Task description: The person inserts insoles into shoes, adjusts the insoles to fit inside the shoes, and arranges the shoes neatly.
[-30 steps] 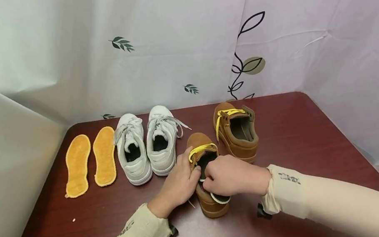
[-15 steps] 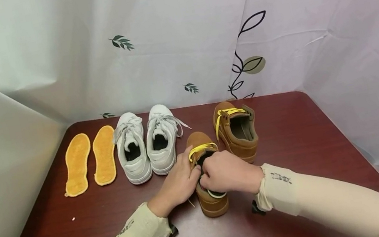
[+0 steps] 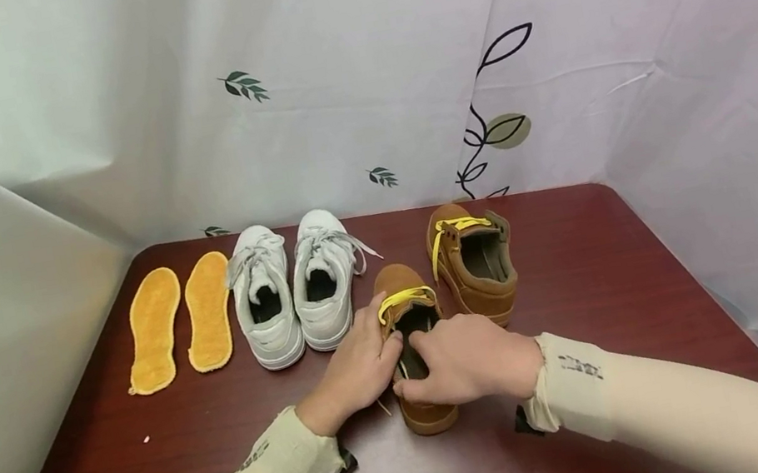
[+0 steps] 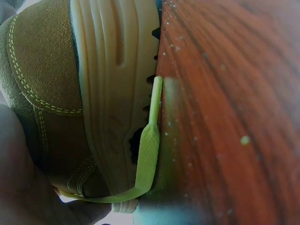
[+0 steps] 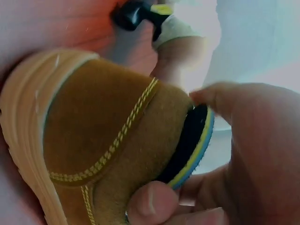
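A brown suede shoe [image 3: 397, 275] with yellow laces stands on the table, toe pointing away. My left hand [image 3: 353, 372] grips its left side near the collar, thumb at the opening. A dark insole [image 5: 194, 143] with a yellow and blue edge sticks up out of the heel in the right wrist view; its front lies inside the shoe. My right hand [image 3: 472, 355] holds this insole at the heel, thumb on the left and fingers on the right, some against the shoe's outside. In the left wrist view a yellow lace end [image 4: 149, 154] hangs beside the sole.
A second brown shoe [image 3: 476, 295] stands behind, to the right. Two white sneakers [image 3: 275, 339] stand side by side left of the hands. Farther left lie two orange fuzzy insoles [image 3: 153, 335] on the dark red table [image 3: 588, 301]. Pale curtains [image 3: 315, 45] enclose the back and sides.
My right hand first slid slightly forward and left with the insole, then drew back with thumb and forefinger spread wider. The insole now lies deeper in the shoe. The left hand stays put.
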Motion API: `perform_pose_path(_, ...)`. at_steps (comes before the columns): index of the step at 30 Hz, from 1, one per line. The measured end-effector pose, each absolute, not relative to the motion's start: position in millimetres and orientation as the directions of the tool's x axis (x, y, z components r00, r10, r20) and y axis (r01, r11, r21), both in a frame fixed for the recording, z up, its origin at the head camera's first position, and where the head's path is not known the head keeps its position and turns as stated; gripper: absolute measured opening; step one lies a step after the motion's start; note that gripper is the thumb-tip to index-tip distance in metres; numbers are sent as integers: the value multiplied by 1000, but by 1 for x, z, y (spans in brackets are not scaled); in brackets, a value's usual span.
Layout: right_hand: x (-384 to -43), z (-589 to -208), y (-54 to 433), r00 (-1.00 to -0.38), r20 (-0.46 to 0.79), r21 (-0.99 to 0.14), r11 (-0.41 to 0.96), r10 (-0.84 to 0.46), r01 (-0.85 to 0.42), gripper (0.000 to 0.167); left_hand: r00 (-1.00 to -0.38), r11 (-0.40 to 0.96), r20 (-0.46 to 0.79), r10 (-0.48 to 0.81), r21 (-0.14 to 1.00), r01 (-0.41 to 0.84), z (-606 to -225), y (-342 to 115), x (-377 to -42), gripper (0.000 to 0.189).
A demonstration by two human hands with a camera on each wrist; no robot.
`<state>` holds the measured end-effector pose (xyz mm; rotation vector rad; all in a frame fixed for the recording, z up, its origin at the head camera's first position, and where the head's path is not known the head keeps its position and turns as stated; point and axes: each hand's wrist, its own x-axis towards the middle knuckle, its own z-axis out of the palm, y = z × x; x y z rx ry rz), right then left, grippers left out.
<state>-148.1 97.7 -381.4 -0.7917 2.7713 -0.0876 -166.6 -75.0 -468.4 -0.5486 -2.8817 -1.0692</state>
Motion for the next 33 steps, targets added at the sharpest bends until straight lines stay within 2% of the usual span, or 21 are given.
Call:
perform_pose_path(2, -146, -381, 100, -813, -236, -137, 847, -532, -514, 43, -939, 707, 136, 315, 627, 328, -469, -75, -166, 66)
perform_pose_path(6, -147, -381, 103, -806, -199, -244, 824, -558, -511, 34, -941, 711, 129, 314, 625, 323, -468, -75, -166, 66)
perform_pose_path(11, -149, -386, 104, -768, -130, -328, 758, -627, -563, 37, -942, 710, 126, 310, 629, 317, -468, -75, -166, 66)
perform_pose_path(15, -151, -394, 102, -762, -54, -289, 741, -645, -607, 39, -941, 706, 131, 311, 631, 321, -467, -75, -166, 66)
perform_pose_path(20, -153, -405, 98, -759, 26, -183, 743, -650, -643, 37, -941, 706, 132, 310, 631, 321, -467, -75, -165, 65)
perform_pose_path(26, -150, -406, 97, -771, -5, -149, 763, -637, -629, 40, -946, 709, 128, 299, 633, 310, -467, -74, -165, 66)
perform_pose_path(31, -143, -405, 101, -738, -2, -103, 735, -674, -671, 41, -944, 704, 134, 302, 637, 316, -469, -74, -165, 66)
perform_pose_path(33, -141, -404, 104, -724, 1, -118, 719, -690, -685, 42, -942, 703, 141, 304, 635, 321, -469, -74, -165, 65)
